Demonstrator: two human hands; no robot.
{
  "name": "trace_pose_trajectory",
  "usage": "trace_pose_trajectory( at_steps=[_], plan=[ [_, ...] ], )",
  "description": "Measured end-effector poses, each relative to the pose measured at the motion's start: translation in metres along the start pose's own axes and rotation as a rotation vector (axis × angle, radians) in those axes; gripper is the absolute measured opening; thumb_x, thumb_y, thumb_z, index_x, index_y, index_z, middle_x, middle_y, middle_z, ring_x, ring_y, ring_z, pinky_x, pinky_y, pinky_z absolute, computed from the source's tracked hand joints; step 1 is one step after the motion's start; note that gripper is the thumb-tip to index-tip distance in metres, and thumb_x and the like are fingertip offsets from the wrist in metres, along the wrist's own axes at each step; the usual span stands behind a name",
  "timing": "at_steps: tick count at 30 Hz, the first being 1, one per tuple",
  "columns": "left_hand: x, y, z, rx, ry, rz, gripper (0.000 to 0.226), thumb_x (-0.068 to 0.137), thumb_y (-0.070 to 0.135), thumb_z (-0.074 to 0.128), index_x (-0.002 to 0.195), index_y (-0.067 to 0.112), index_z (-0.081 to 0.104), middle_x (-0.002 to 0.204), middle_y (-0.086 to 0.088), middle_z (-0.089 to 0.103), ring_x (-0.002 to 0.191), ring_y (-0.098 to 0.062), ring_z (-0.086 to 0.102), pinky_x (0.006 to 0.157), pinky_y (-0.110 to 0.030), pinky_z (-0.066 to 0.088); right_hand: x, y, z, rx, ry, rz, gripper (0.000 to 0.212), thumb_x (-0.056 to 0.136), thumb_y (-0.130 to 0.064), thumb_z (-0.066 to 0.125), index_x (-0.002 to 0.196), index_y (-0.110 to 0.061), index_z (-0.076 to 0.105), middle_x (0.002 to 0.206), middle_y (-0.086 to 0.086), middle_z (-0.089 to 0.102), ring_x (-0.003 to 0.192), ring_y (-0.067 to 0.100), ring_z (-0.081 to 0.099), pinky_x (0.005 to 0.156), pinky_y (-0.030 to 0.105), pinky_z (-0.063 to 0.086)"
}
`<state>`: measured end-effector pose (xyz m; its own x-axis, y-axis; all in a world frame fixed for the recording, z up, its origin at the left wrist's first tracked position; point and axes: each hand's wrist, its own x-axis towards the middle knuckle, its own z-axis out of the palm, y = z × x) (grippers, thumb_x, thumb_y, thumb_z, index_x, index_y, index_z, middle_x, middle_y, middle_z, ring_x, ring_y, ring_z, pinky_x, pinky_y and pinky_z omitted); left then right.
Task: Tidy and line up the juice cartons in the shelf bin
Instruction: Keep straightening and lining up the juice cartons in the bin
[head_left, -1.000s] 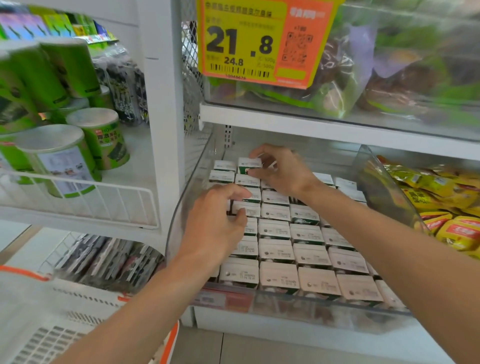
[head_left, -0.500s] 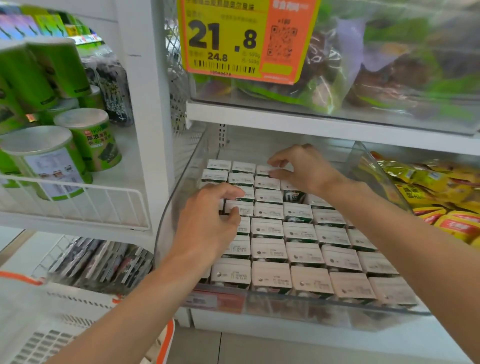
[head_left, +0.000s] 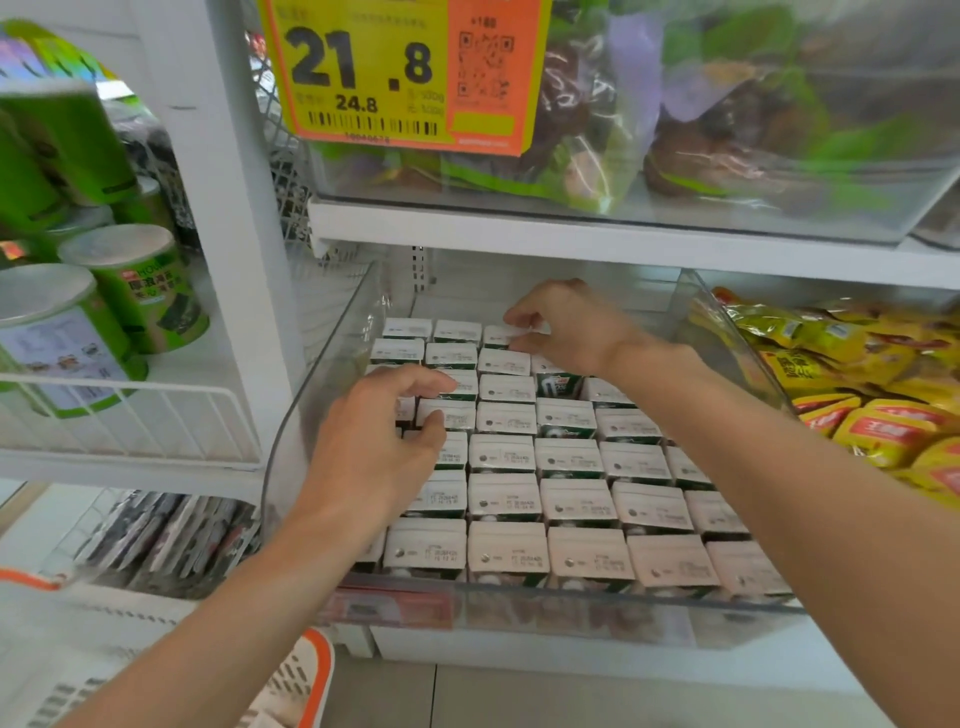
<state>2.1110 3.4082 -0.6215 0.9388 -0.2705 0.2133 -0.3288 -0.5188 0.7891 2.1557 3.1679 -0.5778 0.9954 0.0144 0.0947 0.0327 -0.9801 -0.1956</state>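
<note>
I saw the clear shelf bin (head_left: 332, 364) packed with upright juice cartons (head_left: 506, 501) in rows, yellow snack packets (head_left: 857, 395) beside it. My left hand (head_left: 374, 447) lay over the left columns, fingers loosely curled; my right hand (head_left: 566, 327) pinched a back-row carton (head_left: 498, 335).

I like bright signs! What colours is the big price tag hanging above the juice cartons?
The price tag is yellow on the left and orange on the right, with black numbers; the head view shows it.

Cartons (head_left: 506, 499) packed tight across bin (head_left: 545, 610); no gaps between rows. Free room above carton tops, under upper shelf (head_left: 597, 236). Far strip behind cartons bare. Clear walls bound left, right.
</note>
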Motion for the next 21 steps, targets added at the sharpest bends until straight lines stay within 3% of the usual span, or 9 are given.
trace_pose_trajectory(
  at_steps=[3, 5, 9, 12, 16, 21],
  plan=[
    [0.0001, -0.0012, -0.0001, -0.004, -0.003, 0.001, 0.029, 0.096, 0.014, 0.070, 0.112, 0.037, 0.073, 0.115, 0.027, 0.068, 0.095, 0.035, 0.046, 0.082, 0.002, 0.035, -0.0050, 0.0038, 0.0007, 0.104, 0.021, -0.023, 0.042, 0.100, -0.025, 0.073, 0.139, -0.009, 0.066, 0.127, 0.006, 0.069, 0.112, 0.016, 0.060, 0.095, 0.020, 0.042],
    [0.0000, -0.0015, 0.0000, -0.012, -0.004, -0.002, 0.030, 0.096, 0.013, 0.070, 0.112, 0.038, 0.073, 0.115, 0.028, 0.068, 0.095, 0.034, 0.046, 0.084, 0.001, 0.034, -0.0079, 0.0061, 0.0006, 0.166, 0.022, -0.037, 0.045, 0.100, -0.026, 0.073, 0.142, -0.011, 0.065, 0.121, 0.004, 0.066, 0.110, 0.013, 0.059, 0.089, 0.014, 0.038],
    [0.0008, -0.0018, 0.0007, -0.015, 0.000, -0.005, 0.030, 0.096, 0.014, 0.070, 0.110, 0.040, 0.073, 0.114, 0.029, 0.067, 0.095, 0.031, 0.048, 0.085, -0.001, 0.035, -0.0088, 0.0065, 0.0067, 0.202, 0.049, -0.067, 0.027, 0.100, -0.021, 0.071, 0.120, -0.002, 0.074, 0.107, 0.021, 0.066, 0.105, 0.032, 0.061, 0.092, 0.032, 0.048],
    [0.0008, -0.0022, 0.0000, -0.015, -0.002, -0.011, 0.029, 0.096, 0.014, 0.070, 0.111, 0.039, 0.073, 0.111, 0.031, 0.066, 0.095, 0.036, 0.045, 0.084, 0.001, 0.035, -0.0094, 0.0034, 0.0086, 0.165, 0.049, -0.083, 0.028, 0.098, -0.024, 0.072, 0.124, -0.014, 0.069, 0.112, 0.007, 0.059, 0.109, 0.024, 0.057, 0.097, 0.035, 0.049],
    [0.0006, -0.0018, 0.0007, -0.022, 0.000, -0.021, 0.029, 0.097, 0.015, 0.069, 0.113, 0.038, 0.073, 0.112, 0.032, 0.065, 0.094, 0.036, 0.045, 0.082, 0.000, 0.035, -0.0083, 0.0029, 0.0100, 0.232, 0.017, -0.047, 0.027, 0.095, -0.028, 0.075, 0.120, -0.019, 0.067, 0.112, -0.001, 0.070, 0.101, 0.019, 0.067, 0.088, 0.032, 0.055],
    [0.0004, -0.0008, 0.0003, -0.012, -0.003, -0.009, 0.029, 0.097, 0.014, 0.068, 0.114, 0.037, 0.073, 0.111, 0.032, 0.065, 0.094, 0.038, 0.043, 0.082, 0.001, 0.034, -0.0038, 0.0064, 0.0085, 0.376, 0.095, -0.013, 0.022, 0.094, -0.024, 0.079, 0.115, -0.026, 0.071, 0.106, -0.011, 0.071, 0.094, 0.005, 0.064, 0.073, 0.000, 0.045]
  ],
)
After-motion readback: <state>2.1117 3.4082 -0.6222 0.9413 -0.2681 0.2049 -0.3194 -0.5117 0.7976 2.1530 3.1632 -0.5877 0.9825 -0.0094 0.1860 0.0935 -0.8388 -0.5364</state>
